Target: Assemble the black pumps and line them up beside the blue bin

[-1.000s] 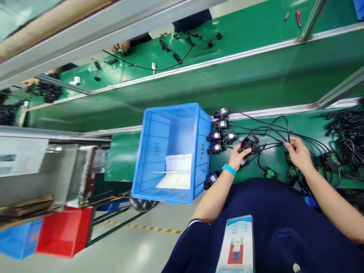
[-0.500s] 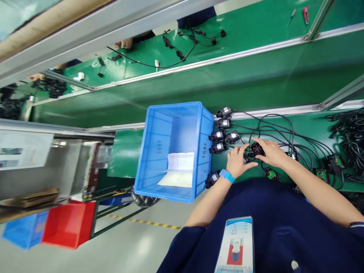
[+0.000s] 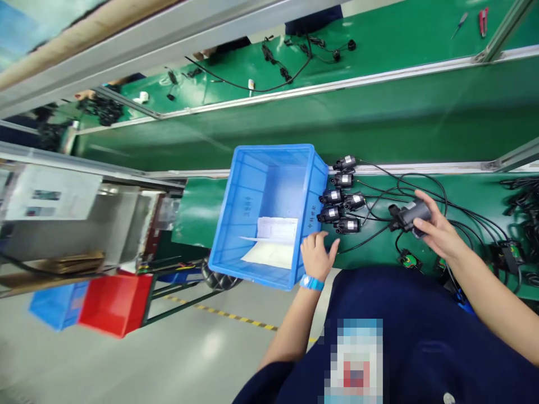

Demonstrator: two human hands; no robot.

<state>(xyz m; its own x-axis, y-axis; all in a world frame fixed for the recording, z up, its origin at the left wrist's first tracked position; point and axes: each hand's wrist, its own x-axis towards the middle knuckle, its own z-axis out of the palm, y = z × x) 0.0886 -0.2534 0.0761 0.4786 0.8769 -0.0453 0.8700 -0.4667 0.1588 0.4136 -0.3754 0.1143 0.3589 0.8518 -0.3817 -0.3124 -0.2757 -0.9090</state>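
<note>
Nearest to us, the badge on our shirt is pixelated, so its print cannot be read. Our left hand is beside the near right edge of the blue bin, thumb apart from the fingers; we cannot tell whether it grips anything beneath. Our right hand grasps a black pump between thumb and fingers, raised above the green counter.

Six more black pumps lie on the counter along the bin's right side, their white labels too small to read. Black cables run rightward from them toward green circuit boards. On the bin's right outer wall we read dark characters, 中科世纪, turned sideways; more marks on its left inner side are unclear. Inside it lie loose white and cream papers.

To the left, a red bin stands beside another blue bin. Farthest off, beyond the green partition, black cords and a red-handled tool rest on another counter.
</note>
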